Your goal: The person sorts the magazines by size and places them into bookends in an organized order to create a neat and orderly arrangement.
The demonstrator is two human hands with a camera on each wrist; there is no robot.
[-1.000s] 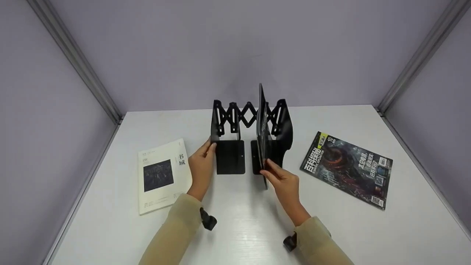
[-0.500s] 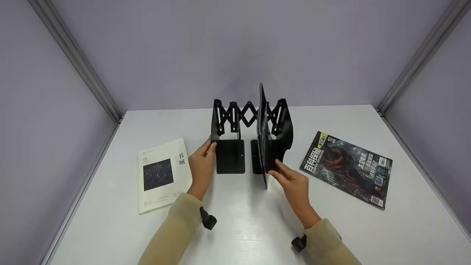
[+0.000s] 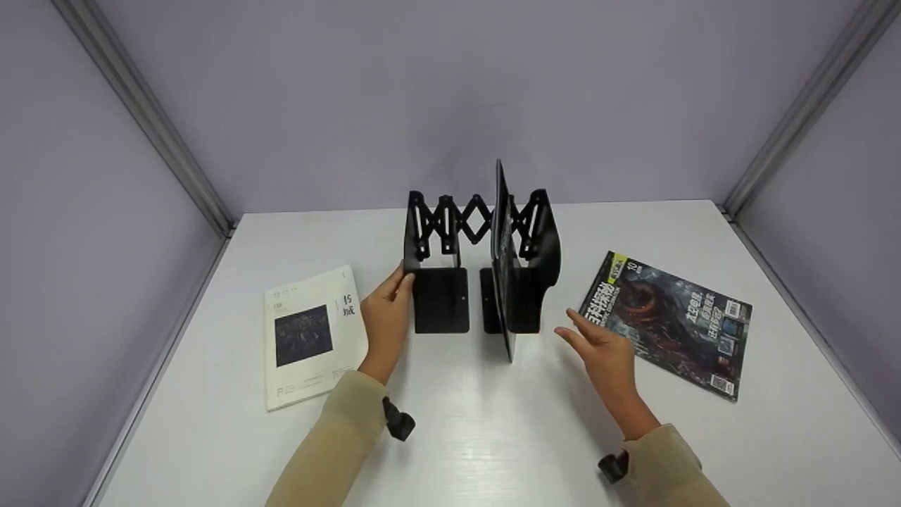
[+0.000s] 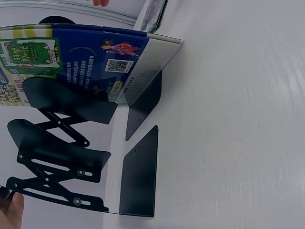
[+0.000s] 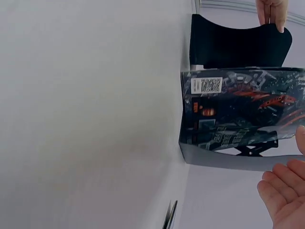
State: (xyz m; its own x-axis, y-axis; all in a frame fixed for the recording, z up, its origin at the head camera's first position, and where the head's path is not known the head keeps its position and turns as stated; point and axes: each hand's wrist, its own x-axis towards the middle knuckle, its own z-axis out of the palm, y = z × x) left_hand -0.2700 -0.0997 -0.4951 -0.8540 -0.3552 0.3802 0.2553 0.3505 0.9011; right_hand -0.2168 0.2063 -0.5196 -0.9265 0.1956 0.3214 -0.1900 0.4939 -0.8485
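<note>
A black expandable bookend [image 3: 441,299] with a crisscross lattice back stands on the white table. My left hand [image 3: 386,317] grips its left end plate, thumb on the near side; in the right wrist view fingertips [image 5: 270,14] curl over that plate's edge. A magazine [image 3: 502,260] stands on edge inside the bookend, toward the right plate. Its dark cover [image 5: 252,102] faces right in the right wrist view, and its blue back cover [image 4: 97,55] shows in the left wrist view. My right hand [image 3: 605,352] is off the magazine, fingers extended and holding nothing, beside the bookend.
A cream book [image 3: 313,338] lies flat at the left. Another dark magazine [image 3: 669,324] lies flat at the right, its near-left corner partly behind my right hand. Pale walls with metal corner rails [image 3: 809,98] enclose the table [image 3: 457,436].
My right hand has let go of the standing magazine and moved right, toward the flat magazine. The standing magazine stays upright. My left hand has kept its place on the bookend.
</note>
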